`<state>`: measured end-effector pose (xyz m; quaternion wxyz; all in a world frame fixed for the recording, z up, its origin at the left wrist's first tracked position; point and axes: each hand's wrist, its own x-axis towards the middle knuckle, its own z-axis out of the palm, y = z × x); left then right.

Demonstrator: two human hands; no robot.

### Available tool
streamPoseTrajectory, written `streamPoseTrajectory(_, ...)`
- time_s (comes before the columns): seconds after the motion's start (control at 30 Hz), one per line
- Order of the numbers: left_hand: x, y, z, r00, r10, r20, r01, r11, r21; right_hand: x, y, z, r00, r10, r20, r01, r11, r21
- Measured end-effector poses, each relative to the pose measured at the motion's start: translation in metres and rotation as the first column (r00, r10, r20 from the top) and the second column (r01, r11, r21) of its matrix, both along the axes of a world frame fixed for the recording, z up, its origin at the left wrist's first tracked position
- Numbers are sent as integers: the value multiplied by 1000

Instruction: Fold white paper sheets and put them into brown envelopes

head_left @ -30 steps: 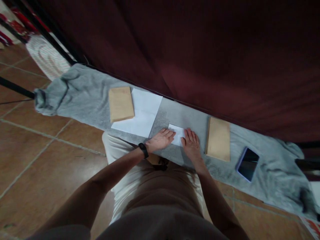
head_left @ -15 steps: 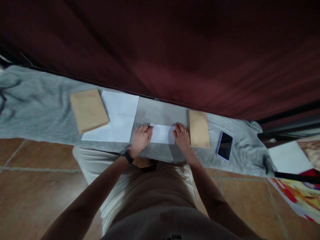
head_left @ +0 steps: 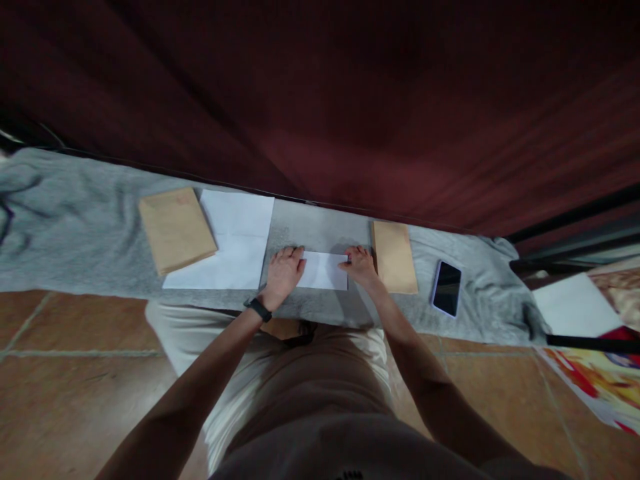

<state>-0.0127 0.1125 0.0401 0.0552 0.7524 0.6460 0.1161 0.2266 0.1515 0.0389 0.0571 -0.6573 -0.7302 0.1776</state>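
Fingers of the left hand (head_left: 284, 275) lie close together on one end of a white paper strip (head_left: 324, 271); those of the right hand (head_left: 362, 267) touch its other end, whether pinching I can't tell. It's flat on grey cloth (head_left: 483, 287), before a dark red curtain (head_left: 340, 113).

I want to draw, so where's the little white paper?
In the head view, the little white paper lies near the middle, between left hand and right hand, right of the bigger white sheet.
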Motion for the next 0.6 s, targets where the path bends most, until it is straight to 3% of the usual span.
streamPoseTrajectory(0.3,-6,11,-5,993,14,114,-7,998,-64,-1,-3,-6,975,-16,-223,13,1000,-16)
streamPoseTrajectory(0.47,-15,24,-10,950,-15,313,40,996,-75,-4,-6,4,946,9,-325,-10,1000,-4)
streamPoseTrajectory(0.6,-17,22,9,848,-22,530,25,1000,1,-1,-9,24,818,131,-560,-31,982,184)
